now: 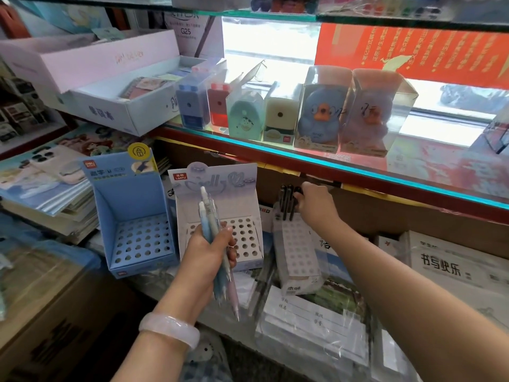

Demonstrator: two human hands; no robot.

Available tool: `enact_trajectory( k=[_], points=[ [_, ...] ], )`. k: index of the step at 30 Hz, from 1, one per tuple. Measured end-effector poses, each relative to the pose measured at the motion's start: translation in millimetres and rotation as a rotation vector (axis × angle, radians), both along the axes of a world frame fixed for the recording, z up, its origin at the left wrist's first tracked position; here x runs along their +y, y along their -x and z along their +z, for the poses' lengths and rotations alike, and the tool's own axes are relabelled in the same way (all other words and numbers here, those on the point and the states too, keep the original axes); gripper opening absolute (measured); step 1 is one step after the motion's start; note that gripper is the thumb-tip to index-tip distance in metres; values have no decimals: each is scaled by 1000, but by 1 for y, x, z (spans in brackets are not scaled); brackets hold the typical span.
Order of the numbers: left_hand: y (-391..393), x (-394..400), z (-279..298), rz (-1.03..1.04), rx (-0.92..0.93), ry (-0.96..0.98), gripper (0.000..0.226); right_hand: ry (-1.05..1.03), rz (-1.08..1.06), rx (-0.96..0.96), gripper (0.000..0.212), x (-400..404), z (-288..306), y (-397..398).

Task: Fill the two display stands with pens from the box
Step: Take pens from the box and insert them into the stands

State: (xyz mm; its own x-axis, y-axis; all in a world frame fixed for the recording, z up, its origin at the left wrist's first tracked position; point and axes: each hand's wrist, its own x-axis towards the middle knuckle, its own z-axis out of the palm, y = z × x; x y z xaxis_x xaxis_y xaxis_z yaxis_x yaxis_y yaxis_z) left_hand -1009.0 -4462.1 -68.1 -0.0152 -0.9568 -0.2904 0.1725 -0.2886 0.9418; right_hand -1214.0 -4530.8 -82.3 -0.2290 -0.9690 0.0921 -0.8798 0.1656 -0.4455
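A glass shelf (pixel 358 172) with a red and teal front edge runs across the upper part of the view and carries a row of pencil sharpeners (pixel 283 111) in clear plastic boxes, with an open white box (pixel 121 106) of small notebooks at its left end. Below it lie stacked notebooks (pixel 52 199) on the left and wrapped packs of exercise books (pixel 316 321) on the right.

Two cardboard display stands sit side by side under the shelf. The blue stand (pixel 135 224) is on the left, its grid of holes holding nothing. The white stand (pixel 220 216) is just beside it on the right, and the holes that show are bare too; the left hand hides part of the grid.

Right of the white stand is a narrow white holder (pixel 296 249) with a few black pens (pixel 287 202) standing upright at its back.

The left hand (pixel 209 252), with a pale bangle (pixel 169 328) on the wrist, has its grip wrapped round a bundle of pastel pens (pixel 217 241), blue, white and pink, held upright in front of the white stand with tips pointing down.

The right hand (pixel 316 205) reaches to the black pens, fingers curled at their tops; whether the grip pinches one I cannot tell.
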Motion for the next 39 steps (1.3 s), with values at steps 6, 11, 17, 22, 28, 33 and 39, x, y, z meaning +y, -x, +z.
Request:
enact_trajectory(
  k=[6,11,17,22,28,33,39],
  points=[
    [-4,5,7,-10,25,-20,6,-52,-64,22,18,0,0,-3],
    [-8,7,14,-36,111,-15,11,123,-98,-120,17,21,17,-10],
    [-12,12,15,-104,124,39,14,-231,334,-646,18,44,58,-72],
    [-19,19,13,-98,39,101,19,-288,411,-657,12,46,64,-102],
    [-23,19,14,16,41,49,19,-250,298,-815,12,48,62,-113],
    [-26,15,16,191,90,-28,17,-175,292,-856,11,47,65,-120],
    [-48,8,8,422,41,-29,14,196,196,-765,7,26,66,-120]
  ],
)
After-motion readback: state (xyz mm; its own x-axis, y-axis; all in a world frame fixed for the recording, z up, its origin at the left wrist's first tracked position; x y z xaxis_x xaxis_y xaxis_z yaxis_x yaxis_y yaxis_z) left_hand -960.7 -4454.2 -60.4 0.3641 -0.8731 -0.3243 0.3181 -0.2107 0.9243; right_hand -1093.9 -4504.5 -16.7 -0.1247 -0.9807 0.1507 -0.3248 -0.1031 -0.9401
